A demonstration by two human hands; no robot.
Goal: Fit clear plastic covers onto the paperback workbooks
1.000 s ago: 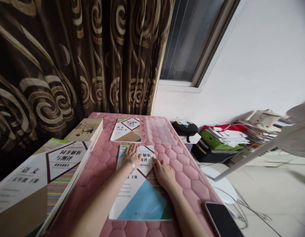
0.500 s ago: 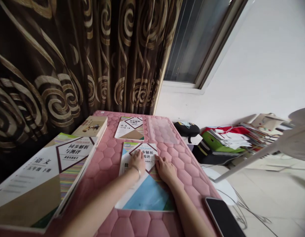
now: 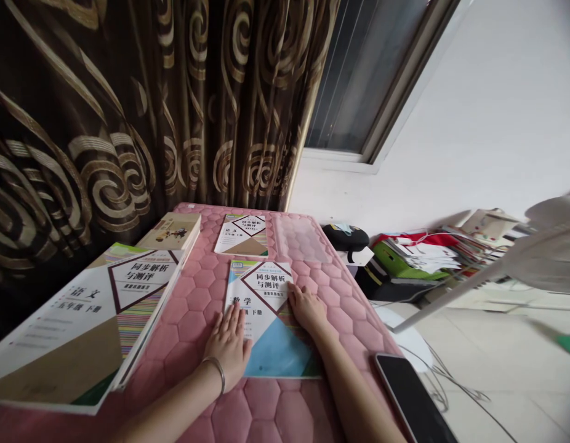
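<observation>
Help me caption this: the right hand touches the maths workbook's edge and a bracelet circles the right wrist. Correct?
Wrong wrist: the head view shows the bracelet on the left wrist. The right hand does touch the edge of the maths workbook.

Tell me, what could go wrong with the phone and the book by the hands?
The phone lies by the edge of the pink mat, close to the right arm, so a bump might knock it off. The left hand and right hand touch opposite sides of the blue-and-white book; uneven pushing could twist it.
</observation>
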